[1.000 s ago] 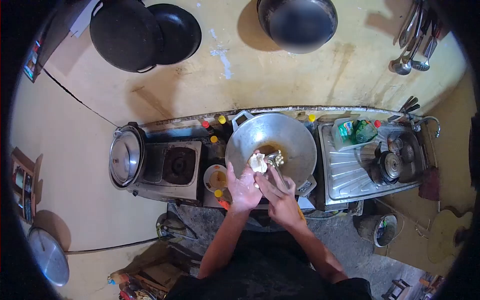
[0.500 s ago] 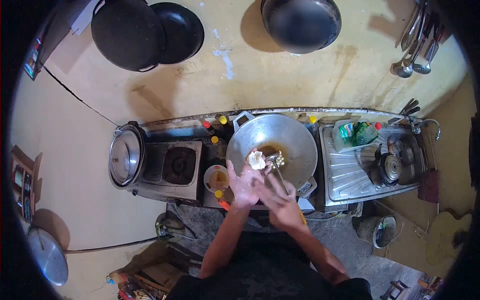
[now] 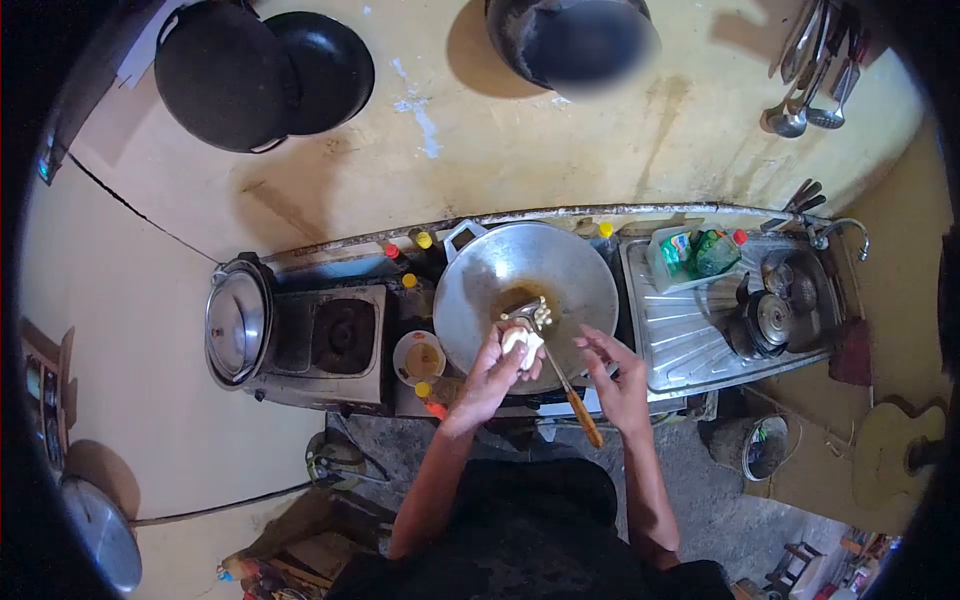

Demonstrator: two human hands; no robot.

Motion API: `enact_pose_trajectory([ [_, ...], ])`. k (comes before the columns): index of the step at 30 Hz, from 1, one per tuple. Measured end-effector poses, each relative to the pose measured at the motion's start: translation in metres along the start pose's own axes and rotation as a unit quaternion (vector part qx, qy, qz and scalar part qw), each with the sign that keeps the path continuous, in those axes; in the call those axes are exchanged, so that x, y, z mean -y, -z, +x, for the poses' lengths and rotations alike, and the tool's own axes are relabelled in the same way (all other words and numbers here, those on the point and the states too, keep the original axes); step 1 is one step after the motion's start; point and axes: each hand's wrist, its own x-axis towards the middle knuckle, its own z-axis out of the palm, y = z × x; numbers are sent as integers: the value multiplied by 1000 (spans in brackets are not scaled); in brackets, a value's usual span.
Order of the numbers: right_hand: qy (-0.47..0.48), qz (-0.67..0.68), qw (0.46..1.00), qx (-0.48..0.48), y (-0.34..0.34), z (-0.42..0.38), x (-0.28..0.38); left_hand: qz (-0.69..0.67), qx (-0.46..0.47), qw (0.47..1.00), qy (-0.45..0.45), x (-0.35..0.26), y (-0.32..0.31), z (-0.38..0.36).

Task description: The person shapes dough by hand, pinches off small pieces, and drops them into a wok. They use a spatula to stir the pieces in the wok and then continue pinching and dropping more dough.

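Observation:
My left hand point(image 3: 490, 382) is closed around a soft white lump that looks like dough point(image 3: 524, 350), above the near side of a large metal wok point(image 3: 465, 290). A ladle with a wooden handle point(image 3: 583, 418) leans across the wok's near rim, just right of my left hand. Small pale pieces point(image 3: 542, 313) show at the ladle's head, over brownish liquid point(image 3: 515, 297) in the wok's bottom. My right hand point(image 3: 625, 390) is held off to the right of the ladle handle, its fingers apart and nothing in them.
Left of the wok stand a bowl with brownish contents point(image 3: 405, 345), several capped bottles point(image 3: 415, 295), a stove point(image 3: 345, 335) and a lidded pot point(image 3: 236, 320). On the right, a steel sink point(image 3: 680, 350) holds a plastic tub point(image 3: 668, 275) and a dark pot point(image 3: 765, 320).
My right hand has moved away to the right from beside my left hand, leaving the ladle's wooden handle in plain view. My left hand has closed more around the white lump.

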Motion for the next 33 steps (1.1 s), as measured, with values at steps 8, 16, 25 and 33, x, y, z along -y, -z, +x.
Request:
enact_pose_trajectory([
  [8, 51, 68, 990, 109, -5, 6, 22, 55, 33, 998, 17, -3, -22, -12],
  [16, 75, 21, 992, 96, -6, 9, 19, 99, -10, 995, 0, 0, -23, -13],
  [25, -94, 333, 936, 69, 5, -1, 19, -69, -221, 973, -13, 4, -26, -4],
  [33, 35, 133, 983, 119, -41, -22, 25, -321, -118, 940, 10, -12, -17, 0],
])
